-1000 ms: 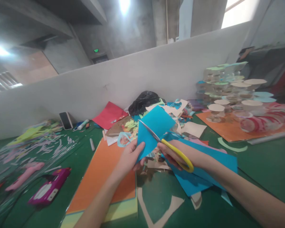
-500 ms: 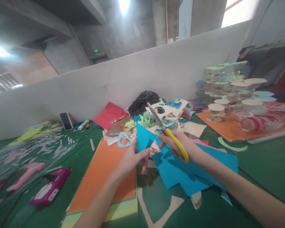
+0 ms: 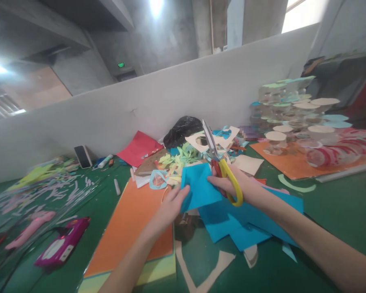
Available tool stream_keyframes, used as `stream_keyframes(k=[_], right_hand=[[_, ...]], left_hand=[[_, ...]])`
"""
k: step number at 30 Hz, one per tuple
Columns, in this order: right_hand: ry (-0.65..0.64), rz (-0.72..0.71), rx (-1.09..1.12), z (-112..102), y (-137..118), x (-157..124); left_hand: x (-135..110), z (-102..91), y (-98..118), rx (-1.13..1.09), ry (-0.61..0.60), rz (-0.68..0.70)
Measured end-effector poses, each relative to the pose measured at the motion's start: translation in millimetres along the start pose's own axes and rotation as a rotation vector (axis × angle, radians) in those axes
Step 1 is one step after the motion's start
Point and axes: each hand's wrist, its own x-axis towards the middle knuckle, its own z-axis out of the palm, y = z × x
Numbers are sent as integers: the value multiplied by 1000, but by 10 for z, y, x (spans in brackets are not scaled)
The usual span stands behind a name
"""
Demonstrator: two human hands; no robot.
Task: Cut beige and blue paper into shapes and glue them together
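My left hand [image 3: 174, 202] pinches the left edge of a small blue piece of paper [image 3: 201, 189], thumb on its face. In my right hand [image 3: 232, 183] is a pair of scissors [image 3: 216, 156] with yellow and red handles, the blades together and pointing up and away from me. Fingertips of that same hand touch the paper's right edge. Beneath and to the right lie larger blue sheets [image 3: 232, 219] with cut-out corners, partly covered by my right forearm.
An orange sheet [image 3: 131, 228] tops a paper stack on the left. Behind are paper scraps [image 3: 189, 154] and a black plastic bag [image 3: 183, 132]. Lidded clear cups [image 3: 276, 142] stand at right. A magenta device [image 3: 62, 244], pink glue gun [image 3: 30, 230] and phone [image 3: 83, 156] are at left.
The blue paper has turned to face me more flatly between both hands. The scissors have swung more upright, and my right fingers have come onto the paper's edge.
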Motion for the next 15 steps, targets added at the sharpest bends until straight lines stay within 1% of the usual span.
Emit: stream_keyframes(k=[1,2,4,7,8,10,12,14,15], right_hand=[[-9,5,-16,-17,1,2],[-11,2,-29,-31,10,7],[8,-29,-43,-46,49,31],[119,-88,-16,-53,134,85],[166,-81,6,-58,160,104],[264,-43,85,-84,203,141],[345,-28,215,-129,239,181],[405,-50,340,-185,275,225],[427,-59,382,-212,293,248]], left_hand=[[27,7,-4,-8,28,-22],[50,15,-6,-17,28,-44],[75,30,-6,-43,-30,-52],[55,43,3,19,-116,-43],[37,47,11,81,-152,-15],[-4,63,44,253,-216,87],[-35,89,94,432,-242,185],[-38,119,149,580,-265,230],[-27,132,175,641,-301,251]])
